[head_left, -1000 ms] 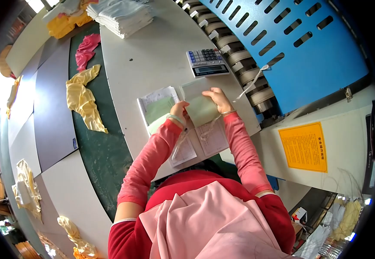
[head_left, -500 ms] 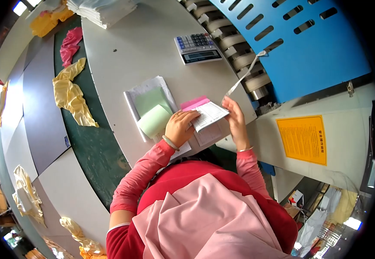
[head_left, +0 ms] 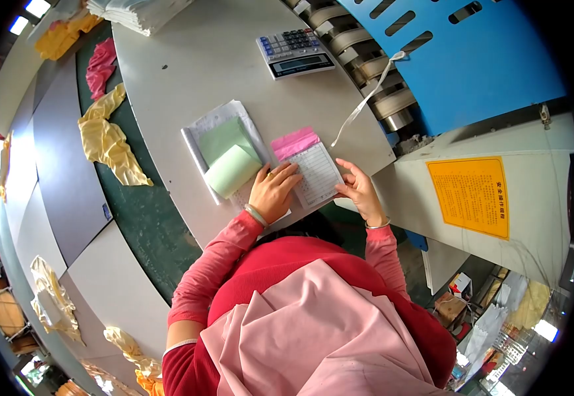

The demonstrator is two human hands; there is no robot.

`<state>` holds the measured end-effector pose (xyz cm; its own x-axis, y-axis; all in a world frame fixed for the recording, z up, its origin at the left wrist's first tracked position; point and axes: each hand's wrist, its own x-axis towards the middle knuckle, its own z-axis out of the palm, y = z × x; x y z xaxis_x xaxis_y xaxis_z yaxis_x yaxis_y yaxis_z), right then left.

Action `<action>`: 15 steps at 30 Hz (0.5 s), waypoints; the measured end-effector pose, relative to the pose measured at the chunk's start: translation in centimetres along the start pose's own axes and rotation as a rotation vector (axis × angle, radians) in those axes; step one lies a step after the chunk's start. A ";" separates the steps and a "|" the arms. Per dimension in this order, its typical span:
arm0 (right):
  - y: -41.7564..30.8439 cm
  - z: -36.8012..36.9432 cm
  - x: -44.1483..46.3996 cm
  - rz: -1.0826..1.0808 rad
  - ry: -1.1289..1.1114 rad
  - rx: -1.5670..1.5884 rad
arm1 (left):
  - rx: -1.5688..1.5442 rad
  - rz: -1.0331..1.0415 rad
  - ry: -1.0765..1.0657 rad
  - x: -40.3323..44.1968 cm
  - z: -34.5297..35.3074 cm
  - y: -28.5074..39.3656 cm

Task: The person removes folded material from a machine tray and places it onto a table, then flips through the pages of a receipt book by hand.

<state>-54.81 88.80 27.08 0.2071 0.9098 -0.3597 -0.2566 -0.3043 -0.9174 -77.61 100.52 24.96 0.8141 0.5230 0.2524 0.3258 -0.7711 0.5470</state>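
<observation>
Table point(head_left: 207, 72), head view: I sit at the near end of a pale grey top, paperwork before me
Left hand point(head_left: 275, 193): palm down, my fingers rest close together on the left side of the ruled pad point(head_left: 318, 177), a bangle point(head_left: 256, 216) at the wrist
Right hand point(head_left: 361, 195): my thumb and forefinger stand apart at the pad's right edge; whether they pinch the paper I cannot tell
Ruled pad: face up between my hands by the table's near edge, its printed grid showing
Pink strip point(head_left: 295, 143): across the far end of that pad
Green sheets point(head_left: 234, 168): just left of my left hand, the nearest one curled, on top of white papers point(head_left: 250, 122)
Calculator point(head_left: 293, 56): farther up the table, well apart from both hands
White cord point(head_left: 366, 99): slanting down from the blue cover point(head_left: 472, 79) to a spot near the pad
Orange notice point(head_left: 470, 198): on the machine's pale panel, to my right
Yellow garment point(head_left: 108, 135): off to my left, beyond the table's edge, near a pink one point(head_left: 101, 69)
</observation>
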 end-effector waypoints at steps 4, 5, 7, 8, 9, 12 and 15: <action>0.2 0.0 0.5 -0.026 0.020 -0.083 | -0.010 -0.022 -0.014 0.3 -0.6 0.6; 0.3 0.0 0.6 -0.032 0.028 -0.101 | -0.006 -0.026 -0.008 0.4 -0.6 0.8; 0.4 0.1 0.8 -0.032 0.048 -0.127 | -0.001 -0.035 0.000 0.5 -0.6 1.0; 0.4 0.2 0.8 -0.028 0.060 -0.135 | 0.022 -0.027 0.000 0.5 -0.6 1.0; 0.4 0.3 0.9 -0.023 0.072 -0.144 | 0.045 -0.020 0.000 0.5 -0.6 1.0; 0.9 0.3 1.0 -0.045 0.091 -0.166 | 0.123 0.030 0.043 0.6 0.3 0.5; 1.3 0.1 1.3 -0.107 0.098 -0.271 | 0.146 0.068 0.123 0.6 1.3 -0.1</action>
<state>-54.98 89.58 25.41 0.3126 0.9132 -0.2614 0.0302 -0.2846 -0.9582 -76.50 100.44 24.06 0.7747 0.5016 0.3849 0.3456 -0.8457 0.4066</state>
